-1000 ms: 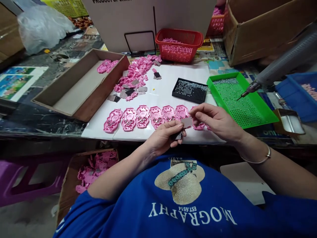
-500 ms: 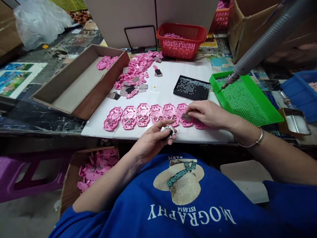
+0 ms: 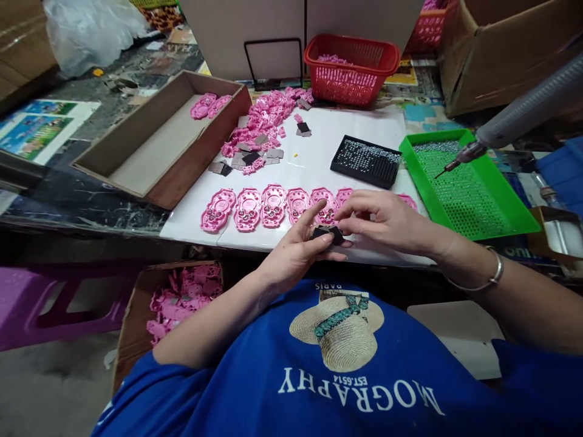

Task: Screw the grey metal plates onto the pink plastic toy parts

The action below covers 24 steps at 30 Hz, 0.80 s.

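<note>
My left hand (image 3: 303,246) is closed around several small flat dark grey and black pieces (image 3: 327,234), its index finger stretched out above them. My right hand (image 3: 387,221) meets it there, thumb and fingertips pinching at the right edge of those pieces. Beyond both hands, pink plastic casings (image 3: 248,210) lie in a row on the white board (image 3: 314,173). Silvery round parts sit in the lower half of several of them. My right hand hides some casings at the right end of the row.
Pink parts (image 3: 273,112) and grey pieces are heaped behind the row, near a cardboard tray (image 3: 177,173). A black screw tray (image 3: 364,161), a green tray (image 3: 483,194) and a red basket (image 3: 348,79) stand further back. An electric screwdriver (image 3: 473,149) hangs at the right.
My right hand has drawn back from a casing near the right end of the row to the pieces in my left hand. The whole view has shifted slightly.
</note>
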Available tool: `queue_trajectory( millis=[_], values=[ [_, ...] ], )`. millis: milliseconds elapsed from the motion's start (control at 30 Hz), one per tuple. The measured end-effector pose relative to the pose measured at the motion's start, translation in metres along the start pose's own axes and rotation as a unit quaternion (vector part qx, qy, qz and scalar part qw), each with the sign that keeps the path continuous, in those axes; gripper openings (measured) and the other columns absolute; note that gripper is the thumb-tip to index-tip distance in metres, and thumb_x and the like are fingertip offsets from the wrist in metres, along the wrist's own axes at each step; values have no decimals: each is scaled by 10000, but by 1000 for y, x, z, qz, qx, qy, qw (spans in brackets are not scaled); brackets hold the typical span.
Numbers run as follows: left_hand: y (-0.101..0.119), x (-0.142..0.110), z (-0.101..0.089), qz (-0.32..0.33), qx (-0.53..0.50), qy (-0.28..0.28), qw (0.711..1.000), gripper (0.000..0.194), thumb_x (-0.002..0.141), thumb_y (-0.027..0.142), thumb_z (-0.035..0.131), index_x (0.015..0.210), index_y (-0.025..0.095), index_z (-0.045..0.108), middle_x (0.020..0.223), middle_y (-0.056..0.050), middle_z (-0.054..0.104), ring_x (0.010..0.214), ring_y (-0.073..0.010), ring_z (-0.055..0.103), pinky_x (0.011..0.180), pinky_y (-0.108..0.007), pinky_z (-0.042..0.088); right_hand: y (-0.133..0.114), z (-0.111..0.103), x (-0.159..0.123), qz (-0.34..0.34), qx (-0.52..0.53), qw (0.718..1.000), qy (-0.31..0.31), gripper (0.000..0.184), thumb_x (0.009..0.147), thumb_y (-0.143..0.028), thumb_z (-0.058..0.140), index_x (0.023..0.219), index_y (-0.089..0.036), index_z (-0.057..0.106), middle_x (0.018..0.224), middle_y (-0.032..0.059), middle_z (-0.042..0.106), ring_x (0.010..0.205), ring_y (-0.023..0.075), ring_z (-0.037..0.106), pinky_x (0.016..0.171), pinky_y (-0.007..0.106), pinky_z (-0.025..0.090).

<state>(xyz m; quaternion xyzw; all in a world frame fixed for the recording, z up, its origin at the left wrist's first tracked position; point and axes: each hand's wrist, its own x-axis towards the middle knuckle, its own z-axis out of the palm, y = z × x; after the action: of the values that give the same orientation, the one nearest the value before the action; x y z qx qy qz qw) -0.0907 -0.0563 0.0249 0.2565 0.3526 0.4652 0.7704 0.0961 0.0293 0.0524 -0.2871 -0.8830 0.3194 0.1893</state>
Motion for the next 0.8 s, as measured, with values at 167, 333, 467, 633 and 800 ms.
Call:
queue_trajectory(
  millis=[167,333,467,633,800],
  values=[
    [-2,1,-2,9,-24,1,1000,685,851,99,665,1472,238,412,1084,-51,715,986,-177,716,954,-336,565,-7,7,-2,8,37,999,11,97,870,-232,646,829,-165,703,811,27,659,761,133,577,709,282,423],
    [-2,2,-3,10,-43,-15,999,405,829,143,721,1220,190,630,1107,-64,721,982,-198,733,979,-335,551,-7,4,-3,137,187,972,25,170,854,-302,652,778,-150,645,710,0,622,668,114,543,632,271,415],
    [-4,5,-3,18,-32,6,999,317,781,188,789,1073,173,666,994,-46,741,873,-197,754,906,-332,588,-8,5,-5,152,193,969,33,187,837,-321,673,757,-158,627,687,-11,597,650,107,523,612,264,405],
    [-8,7,-5,60,18,40,997,395,745,268,833,1098,182,679,986,-29,740,790,-152,747,844,-289,604,-14,7,-5,155,189,970,6,166,833,-329,675,913,-186,697,836,19,703,762,146,621,697,286,462],
    [-9,3,-7,81,50,34,995,488,805,295,789,1260,237,622,1012,-22,742,851,-151,751,892,-277,587,-18,7,-4,144,123,982,22,161,849,-302,642,762,-173,684,710,-3,659,673,122,567,634,274,408]
  ],
)
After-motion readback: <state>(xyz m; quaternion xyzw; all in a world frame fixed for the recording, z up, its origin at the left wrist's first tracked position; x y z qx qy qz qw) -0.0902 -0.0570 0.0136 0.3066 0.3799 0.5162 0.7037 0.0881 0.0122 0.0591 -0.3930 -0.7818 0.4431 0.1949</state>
